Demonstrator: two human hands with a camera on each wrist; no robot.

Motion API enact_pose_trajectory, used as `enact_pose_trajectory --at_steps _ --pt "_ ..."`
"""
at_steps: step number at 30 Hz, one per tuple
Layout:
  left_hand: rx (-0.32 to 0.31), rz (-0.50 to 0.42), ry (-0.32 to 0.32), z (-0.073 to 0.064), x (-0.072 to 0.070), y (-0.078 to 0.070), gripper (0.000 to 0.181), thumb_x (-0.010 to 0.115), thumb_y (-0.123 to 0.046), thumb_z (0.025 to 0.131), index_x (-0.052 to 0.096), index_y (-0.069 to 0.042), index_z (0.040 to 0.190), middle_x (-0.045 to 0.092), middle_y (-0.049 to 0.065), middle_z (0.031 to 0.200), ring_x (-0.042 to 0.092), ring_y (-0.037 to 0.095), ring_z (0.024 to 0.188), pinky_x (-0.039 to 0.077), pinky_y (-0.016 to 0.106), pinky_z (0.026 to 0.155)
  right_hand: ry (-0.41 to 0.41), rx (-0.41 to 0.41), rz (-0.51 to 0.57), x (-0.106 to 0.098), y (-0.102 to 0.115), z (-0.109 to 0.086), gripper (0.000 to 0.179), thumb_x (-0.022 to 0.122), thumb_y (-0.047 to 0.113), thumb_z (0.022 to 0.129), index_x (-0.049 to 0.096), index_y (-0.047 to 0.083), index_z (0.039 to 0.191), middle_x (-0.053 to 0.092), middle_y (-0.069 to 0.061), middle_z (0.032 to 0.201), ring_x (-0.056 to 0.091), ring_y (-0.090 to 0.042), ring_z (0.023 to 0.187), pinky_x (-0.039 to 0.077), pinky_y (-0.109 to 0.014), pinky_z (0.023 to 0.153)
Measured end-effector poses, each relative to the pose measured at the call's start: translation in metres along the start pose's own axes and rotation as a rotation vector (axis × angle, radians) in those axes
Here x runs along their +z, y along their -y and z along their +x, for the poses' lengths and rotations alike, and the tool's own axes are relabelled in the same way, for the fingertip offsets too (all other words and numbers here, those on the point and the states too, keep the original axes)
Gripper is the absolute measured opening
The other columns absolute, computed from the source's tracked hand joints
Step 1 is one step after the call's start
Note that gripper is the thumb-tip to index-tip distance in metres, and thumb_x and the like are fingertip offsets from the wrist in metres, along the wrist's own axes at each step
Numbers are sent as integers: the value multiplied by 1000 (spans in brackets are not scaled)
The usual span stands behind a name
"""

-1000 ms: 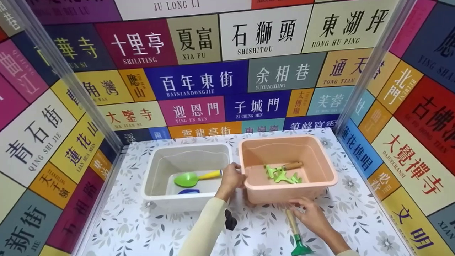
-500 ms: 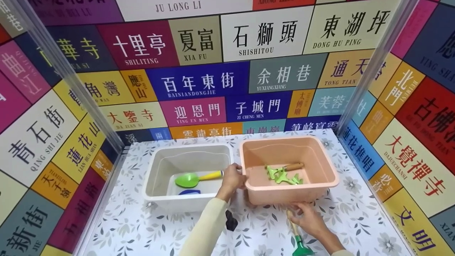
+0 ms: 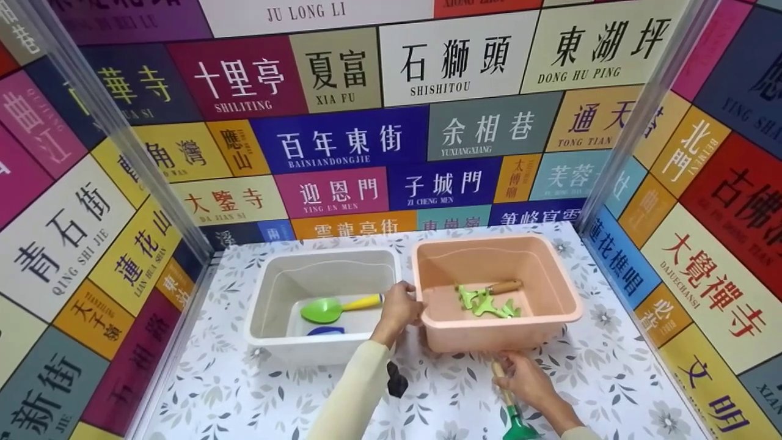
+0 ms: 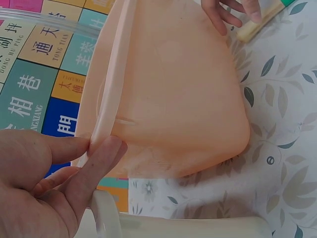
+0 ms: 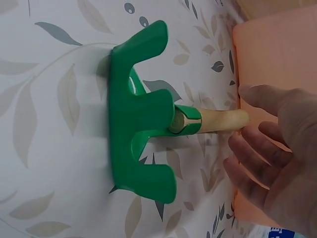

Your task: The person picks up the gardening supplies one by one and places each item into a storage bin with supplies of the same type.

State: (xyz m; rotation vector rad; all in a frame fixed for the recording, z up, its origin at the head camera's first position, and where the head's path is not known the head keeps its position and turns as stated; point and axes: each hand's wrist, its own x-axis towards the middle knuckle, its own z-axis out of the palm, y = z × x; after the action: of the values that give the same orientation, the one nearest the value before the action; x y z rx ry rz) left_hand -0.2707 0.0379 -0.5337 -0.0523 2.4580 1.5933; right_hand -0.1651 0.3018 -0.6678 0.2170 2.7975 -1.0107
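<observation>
My left hand [image 3: 400,311] pinches the left rim of a peach plastic tub [image 3: 489,335] between thumb and fingers. The left wrist view shows this grip on the rim [image 4: 113,84] closely. In front of the tub, a green hand rake [image 5: 143,114] with a short wooden handle [image 5: 223,120] lies on the patterned surface. My right hand [image 3: 526,380] is at the handle's end. The right wrist view shows its thumb and loosely bent fingers on either side of that end, with gaps visible. Any contact there is unclear.
Left of the peach tub stands a white tub [image 3: 293,349] holding a green trowel [image 3: 321,310] and a blue piece [image 3: 325,330]. Light green rake-like tools [image 3: 486,304] lie inside the peach tub. Sign-printed walls enclose the back and sides. A black object [image 3: 397,380] shows beside my left forearm.
My right hand has shifted slightly down and its fingers have come closer about the rake's handle end. The left hand keeps its hold on the tub rim.
</observation>
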Motion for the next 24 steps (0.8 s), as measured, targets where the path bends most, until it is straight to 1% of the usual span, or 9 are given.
enact_pose_trajectory --at_steps 6,9,14,16,19,22,24 --pt "12 8 -7 0 0 1 35 67 8 81 59 9 115 69 16 85 70 19 60 63 31 53 50 39 -11 3 0 0 66 88 15 71 61 7 131 66 -1 97 61 -16 87 55 -37 78" --pt "11 10 -8 0 0 1 35 67 9 81 59 10 116 69 17 86 71 20 60 64 33 55 65 49 24 4 0 0 67 87 10 71 61 5 133 67 -2 94 61 -17 84 56 -35 75" --pt "14 3 -9 1 1 1 35 67 10 81 59 10 115 70 19 87 72 22 62 63 32 53 45 40 118 4 0 -1 59 80 -2 72 62 -1 128 68 -6 88 62 -18 80 56 -31 69" --pt "16 3 -8 1 1 1 35 69 9 80 59 10 114 70 19 86 72 22 61 63 30 51 27 29 124 4 0 -1 55 78 -4 72 63 -2 125 68 -7 88 63 -18 80 56 -31 69" --pt "23 -4 -4 2 1 2 36 70 8 80 59 10 114 70 19 85 72 23 60 64 34 53 2 17 104 4 1 -1 54 76 -4 72 64 0 124 68 -6 91 63 -18 83 56 -32 73" --pt "20 -11 0 2 2 2 36 70 8 80 58 10 114 69 18 84 71 22 59 64 36 55 -5 10 103 3 3 -1 53 75 -4 72 64 1 124 68 -6 93 63 -18 86 56 -34 77" --pt "20 -13 -1 2 2 3 35 69 9 80 59 10 114 69 17 84 70 21 59 64 35 54 -8 -2 107 3 5 -1 52 74 -4 72 64 1 123 67 -5 93 63 -18 86 56 -33 77"
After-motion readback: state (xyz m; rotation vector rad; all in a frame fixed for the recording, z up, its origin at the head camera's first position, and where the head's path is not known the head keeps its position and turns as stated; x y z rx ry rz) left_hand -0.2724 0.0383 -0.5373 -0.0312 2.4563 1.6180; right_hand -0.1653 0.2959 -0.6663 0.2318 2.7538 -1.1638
